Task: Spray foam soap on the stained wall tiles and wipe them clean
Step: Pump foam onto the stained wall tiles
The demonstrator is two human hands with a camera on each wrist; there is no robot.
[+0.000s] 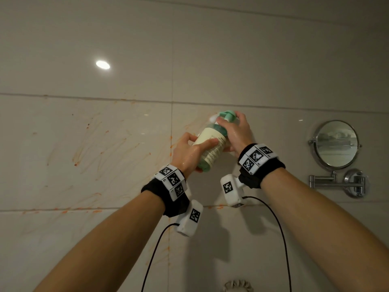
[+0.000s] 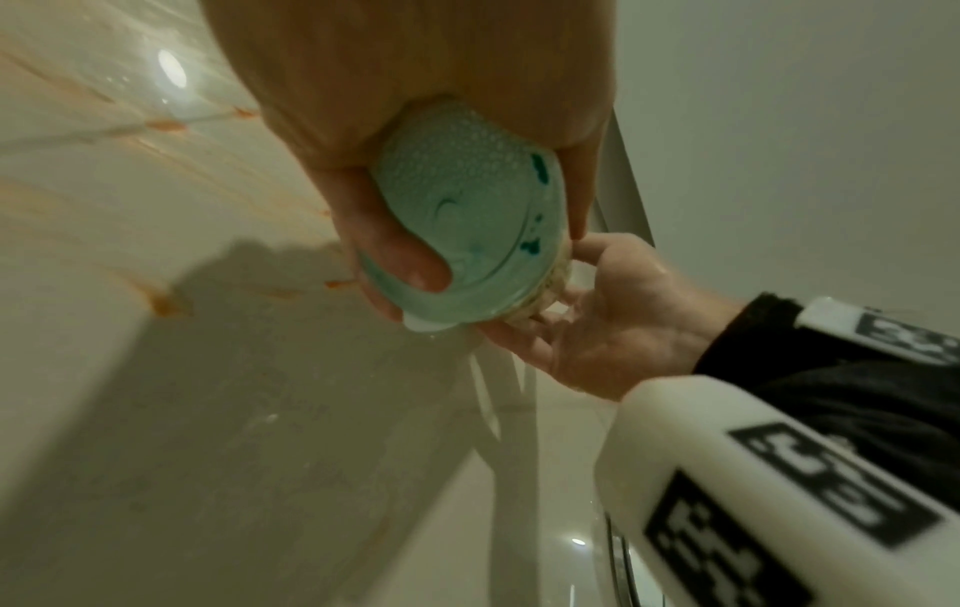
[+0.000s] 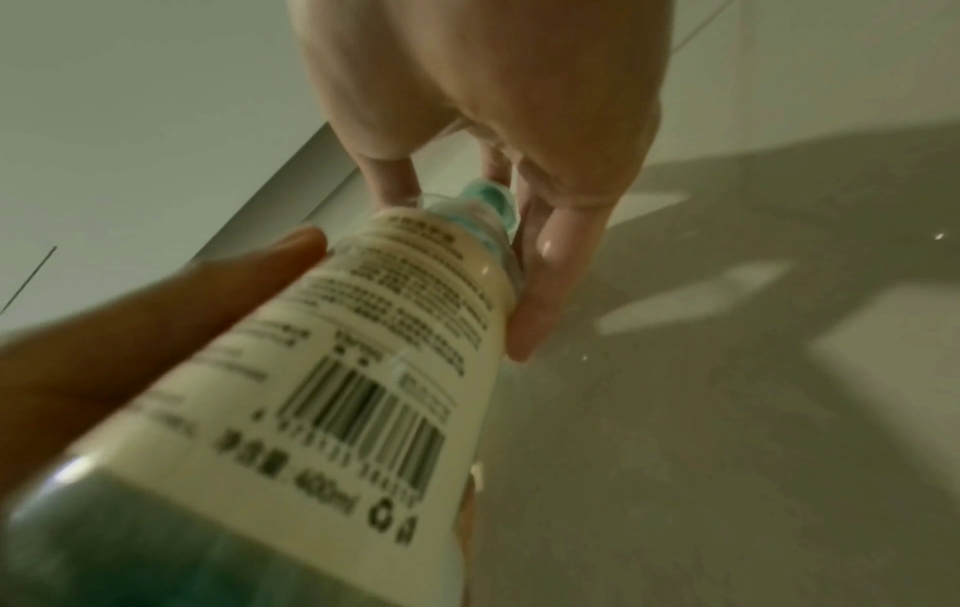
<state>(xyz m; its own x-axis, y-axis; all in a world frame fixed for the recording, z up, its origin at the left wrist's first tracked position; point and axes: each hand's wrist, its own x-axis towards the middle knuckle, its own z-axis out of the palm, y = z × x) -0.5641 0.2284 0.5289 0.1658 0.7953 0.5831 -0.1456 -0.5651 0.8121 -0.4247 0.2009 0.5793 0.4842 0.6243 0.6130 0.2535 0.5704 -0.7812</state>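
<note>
Both hands hold one clear plastic bottle with a cream paper label and mint-green pump head (image 1: 211, 145), tilted up toward the wall. The left hand (image 1: 190, 151) wraps its fingers round the lower body, thumb along the label; the right hand (image 1: 236, 132) curls over the pump top, where white foam (image 1: 213, 118) sits at the nozzle. The bottle is just before glossy cream wall tiles (image 1: 84, 148) streaked with orange stains. A round chrome mirror on a folding arm (image 1: 335, 144) hangs well apart at right.
</note>
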